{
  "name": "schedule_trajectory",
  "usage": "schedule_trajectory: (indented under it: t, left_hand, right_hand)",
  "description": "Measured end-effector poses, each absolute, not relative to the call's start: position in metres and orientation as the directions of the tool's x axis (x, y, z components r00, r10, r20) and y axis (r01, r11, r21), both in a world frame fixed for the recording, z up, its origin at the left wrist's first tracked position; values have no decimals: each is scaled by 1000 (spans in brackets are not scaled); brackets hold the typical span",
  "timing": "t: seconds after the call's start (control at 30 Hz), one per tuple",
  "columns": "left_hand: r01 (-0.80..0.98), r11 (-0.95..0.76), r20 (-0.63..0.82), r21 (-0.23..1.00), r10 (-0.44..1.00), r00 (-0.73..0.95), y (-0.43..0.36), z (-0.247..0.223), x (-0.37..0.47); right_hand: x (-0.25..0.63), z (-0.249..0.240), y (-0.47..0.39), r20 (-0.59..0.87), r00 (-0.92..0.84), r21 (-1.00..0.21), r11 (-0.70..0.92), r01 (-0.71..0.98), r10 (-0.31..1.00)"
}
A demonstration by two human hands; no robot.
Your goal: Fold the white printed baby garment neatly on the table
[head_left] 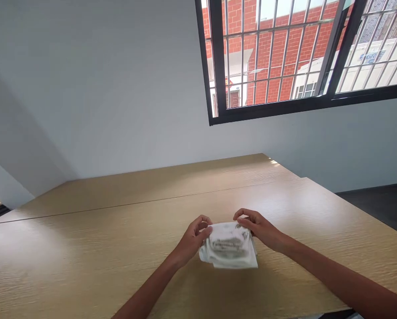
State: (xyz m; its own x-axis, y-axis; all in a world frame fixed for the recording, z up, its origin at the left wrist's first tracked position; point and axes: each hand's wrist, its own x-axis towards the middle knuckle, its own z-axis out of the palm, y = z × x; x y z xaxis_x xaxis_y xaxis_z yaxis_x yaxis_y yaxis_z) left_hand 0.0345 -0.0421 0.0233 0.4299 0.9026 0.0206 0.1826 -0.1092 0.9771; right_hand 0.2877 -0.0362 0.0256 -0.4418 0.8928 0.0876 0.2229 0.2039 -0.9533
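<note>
A folded white cloth (231, 250) with dark printing across its middle hangs between my two hands, near the front of the table. Its layers are uneven at the lower left, and whether it is a garment I cannot tell. My left hand (195, 237) pinches the upper left corner between thumb and fingers. At the upper right corner my right hand (258, 227) does the same, with the thumb over the front of the cloth. The fingertips behind the cloth are partly hidden.
The light wooden table (118, 248) stretches to the left and right, with a seam (135, 203) running along its far part. Behind it stands a pale wall (118, 88). A black-framed window (278, 108) with metal bars is at the upper right.
</note>
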Motion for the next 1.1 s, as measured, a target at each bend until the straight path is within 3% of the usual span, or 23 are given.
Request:
schedule_trajectory:
  t: [0.17,0.27,0.37,0.5,0.63,0.73,0.87,0.97,1.1]
  left_hand:
    - [448,-377,172,811,885,433,-34,9,28]
    - [375,-461,167,804,781,602,-33,6,21]
    - [325,-564,185,759,666,723,-35,6,20]
    - [350,-688,230,635,602,764,-36,4,28]
    - [367,-727,295,581,608,737,-43,7,36]
    - [410,-737,286,537,616,734,-49,12,41]
    - [461,-721,272,518,649,710,-53,14,45]
    - [467,-674,272,572,693,667,-51,11,49]
    - [409,-551,311,728,796,519,-49,9,53]
  right_hand:
    - [300,10,-25,262,-390,-733,445,514,883]
    - [309,13,-25,220,-552,-739,507,443,804]
    - [312,22,-31,230,-752,-690,648,322,618]
    - [305,23,-42,313,-783,-495,796,348,537]
    - [294,15,-51,327,-799,-411,837,361,505]
    - [290,15,-55,325,-808,-411,843,347,492]
    - [290,18,-56,292,-770,-521,770,369,567]
    - [294,19,-55,262,-730,-613,693,379,631]
    - [295,20,-55,265,-690,-613,670,419,674]
